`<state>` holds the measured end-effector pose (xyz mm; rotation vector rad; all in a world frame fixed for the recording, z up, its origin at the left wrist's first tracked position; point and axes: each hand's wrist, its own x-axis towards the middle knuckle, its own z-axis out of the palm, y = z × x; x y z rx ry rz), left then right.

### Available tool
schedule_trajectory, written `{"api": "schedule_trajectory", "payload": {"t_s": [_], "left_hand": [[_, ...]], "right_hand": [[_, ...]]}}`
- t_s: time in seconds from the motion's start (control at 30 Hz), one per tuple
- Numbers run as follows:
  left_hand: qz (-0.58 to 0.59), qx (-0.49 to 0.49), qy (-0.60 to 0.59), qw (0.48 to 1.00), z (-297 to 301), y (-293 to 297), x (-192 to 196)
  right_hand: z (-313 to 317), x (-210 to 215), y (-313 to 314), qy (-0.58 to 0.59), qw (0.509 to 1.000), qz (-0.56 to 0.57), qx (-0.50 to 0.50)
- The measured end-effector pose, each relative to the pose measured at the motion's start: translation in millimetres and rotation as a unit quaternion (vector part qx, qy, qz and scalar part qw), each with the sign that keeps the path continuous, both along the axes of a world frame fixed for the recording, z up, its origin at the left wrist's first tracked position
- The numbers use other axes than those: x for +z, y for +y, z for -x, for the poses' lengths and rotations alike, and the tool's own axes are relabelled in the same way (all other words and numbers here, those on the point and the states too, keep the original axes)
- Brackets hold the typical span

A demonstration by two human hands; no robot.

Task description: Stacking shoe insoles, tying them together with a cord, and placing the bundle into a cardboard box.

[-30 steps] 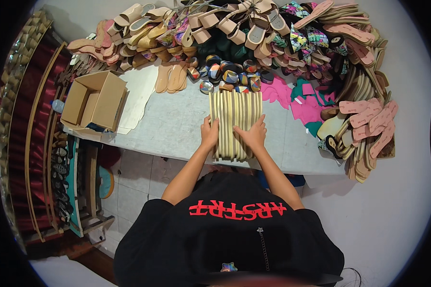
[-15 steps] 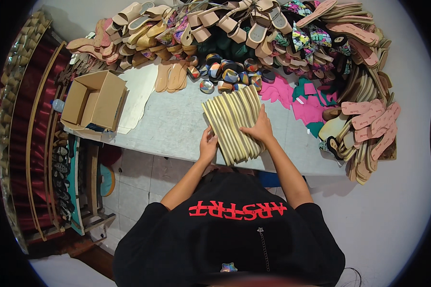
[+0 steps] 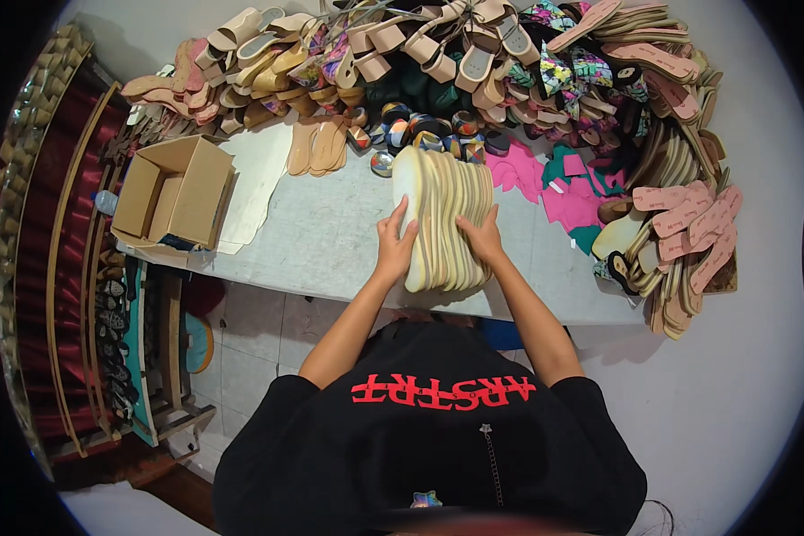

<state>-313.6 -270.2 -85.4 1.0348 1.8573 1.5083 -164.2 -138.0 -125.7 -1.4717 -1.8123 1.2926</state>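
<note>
A stack of cream and yellowish shoe soles (image 3: 445,223) stands on edge on the grey-white table, fanned so that several edges show. My left hand (image 3: 395,239) presses its left side, fingers on the pale face of the outermost sole. On the right side of the stack is my right hand (image 3: 481,236), its thumb over the top edges and the fingers along the far side. Both hands clasp the stack between them. Beyond its upper end lie patterned multicolour heel pieces (image 3: 429,139).
An open cardboard box (image 3: 188,192) sits at the table's left, beside white sheets (image 3: 257,183). Tan insoles (image 3: 317,147) lie behind. Sandals (image 3: 438,58) are heaped along the back. Pink fabric pieces (image 3: 570,201) and pink insoles (image 3: 697,223) lie to the right; a wooden rack (image 3: 165,357) stands lower left.
The stack has tilted and turned, so the left sole's broad face now shows. My left hand has moved up and onto that face; my right hand has shifted slightly down the right side.
</note>
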Motion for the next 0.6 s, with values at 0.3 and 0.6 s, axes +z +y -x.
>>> {"api": "schedule_trajectory", "payload": {"t_s": [0.3,0.6], "left_hand": [[0.084,-0.139,0.116,0.980,-9.8,41.4,82.7],[0.059,-0.211,0.122,0.968,-53.9,54.6,66.4]], "right_hand": [[18.8,-47.5,-25.1,0.261,0.956,0.113,-0.074],[-40.7,-76.7,3.9,0.061,0.979,0.193,-0.008]]}}
